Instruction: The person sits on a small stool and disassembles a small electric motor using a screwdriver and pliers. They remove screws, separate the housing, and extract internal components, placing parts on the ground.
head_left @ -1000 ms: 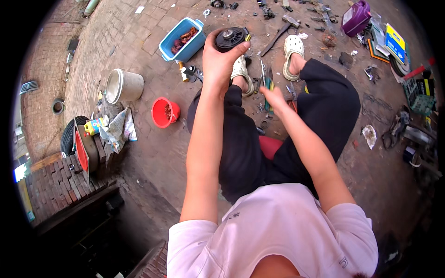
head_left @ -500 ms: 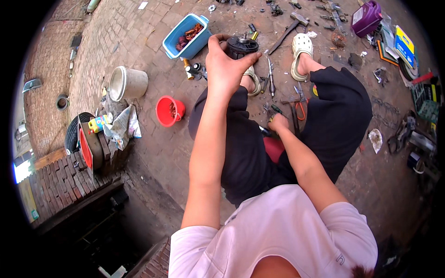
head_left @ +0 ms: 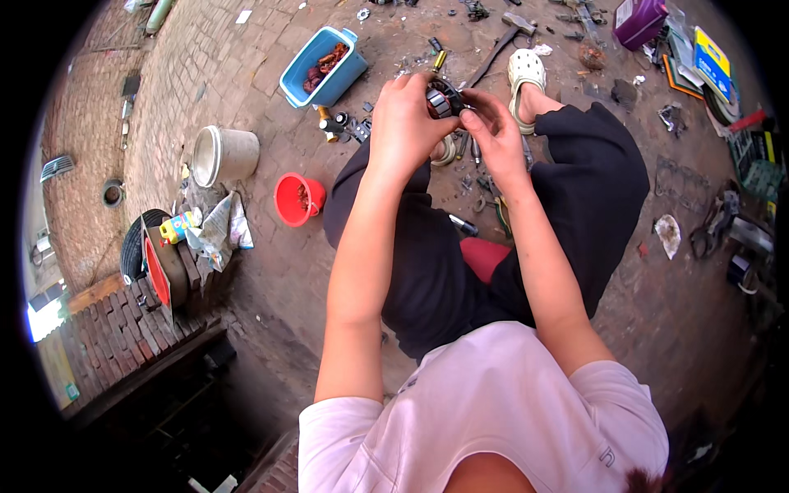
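Above my knees I hold a round motor part, black with a silvery metal band, tilted on its side. My left hand wraps round its left side, fingers over the top. From the right, my right hand grips it with thumb and fingers, the thumb near the left thumb. The fingers hide much of the part. Below the hands, on the ground between my feet, lie a screwdriver-like tool and small metal pieces.
A blue basin with reddish-brown parts stands beyond my left hand. Further left are a red bucket and a whitish bucket. A hammer lies ahead, near my shoe. A purple jug stands far right.
My right hand has come up from the tools on the ground and taken hold of the motor part. The part has turned from upright onto its side and sits slightly lower.
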Available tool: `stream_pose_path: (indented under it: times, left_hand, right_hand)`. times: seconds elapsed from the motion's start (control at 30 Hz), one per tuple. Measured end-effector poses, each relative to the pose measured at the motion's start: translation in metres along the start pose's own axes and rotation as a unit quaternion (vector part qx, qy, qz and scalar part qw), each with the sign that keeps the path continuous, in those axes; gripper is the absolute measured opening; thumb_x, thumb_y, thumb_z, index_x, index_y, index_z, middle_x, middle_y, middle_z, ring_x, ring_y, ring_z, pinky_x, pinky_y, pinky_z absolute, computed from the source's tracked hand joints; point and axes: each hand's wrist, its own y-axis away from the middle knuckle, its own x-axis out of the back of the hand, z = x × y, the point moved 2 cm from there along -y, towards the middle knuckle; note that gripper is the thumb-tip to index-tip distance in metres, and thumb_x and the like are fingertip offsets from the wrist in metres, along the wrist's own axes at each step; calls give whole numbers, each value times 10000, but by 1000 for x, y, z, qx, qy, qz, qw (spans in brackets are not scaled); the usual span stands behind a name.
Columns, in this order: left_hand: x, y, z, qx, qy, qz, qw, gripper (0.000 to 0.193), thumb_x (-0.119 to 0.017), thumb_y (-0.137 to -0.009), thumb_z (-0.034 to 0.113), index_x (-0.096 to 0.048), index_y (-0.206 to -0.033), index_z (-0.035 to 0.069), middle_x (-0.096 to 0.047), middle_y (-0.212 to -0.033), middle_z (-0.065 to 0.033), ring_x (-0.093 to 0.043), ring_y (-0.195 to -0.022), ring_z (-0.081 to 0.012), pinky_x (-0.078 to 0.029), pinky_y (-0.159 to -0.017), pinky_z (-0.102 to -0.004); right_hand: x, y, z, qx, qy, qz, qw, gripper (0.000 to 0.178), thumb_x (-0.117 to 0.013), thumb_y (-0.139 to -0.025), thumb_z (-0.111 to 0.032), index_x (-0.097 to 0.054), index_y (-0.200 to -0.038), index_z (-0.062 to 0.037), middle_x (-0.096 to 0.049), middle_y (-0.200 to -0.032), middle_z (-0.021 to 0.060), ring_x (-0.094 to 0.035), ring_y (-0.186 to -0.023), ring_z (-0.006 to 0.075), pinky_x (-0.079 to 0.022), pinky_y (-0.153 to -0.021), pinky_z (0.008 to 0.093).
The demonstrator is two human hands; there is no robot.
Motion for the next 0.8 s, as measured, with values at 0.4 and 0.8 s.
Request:
stream_pose_path:
  times: [0.4, 0.8]
  left_hand:
    - [-19, -17, -3, -59, 14, -82, 995, 450, -787, -663, 150, -572, -1014, -31, -643, -885, -180, -640, -844, -309, -502, -751, -365]
    - [-84, -63, -112, -100, 46, -355, 928, 531, -759, -686, 183, -573, -1148, -2, -647, -1013, -185, -620, -962, -319, -490, -844, -368]
  right_hand:
    - [13, 1, 22, -56, -84, 69, 993, 456, -717, -837, -140, -518, -1202, 46, -604, -1127, 141, -585, -1050, 182, -486, -887, 302]
    - [35, 0, 103, -180, -15, 184, 966, 446, -718, -803, -77, -535, -1167, 103, -670, -963, 141, -654, -813, 153, -513, -712, 265]
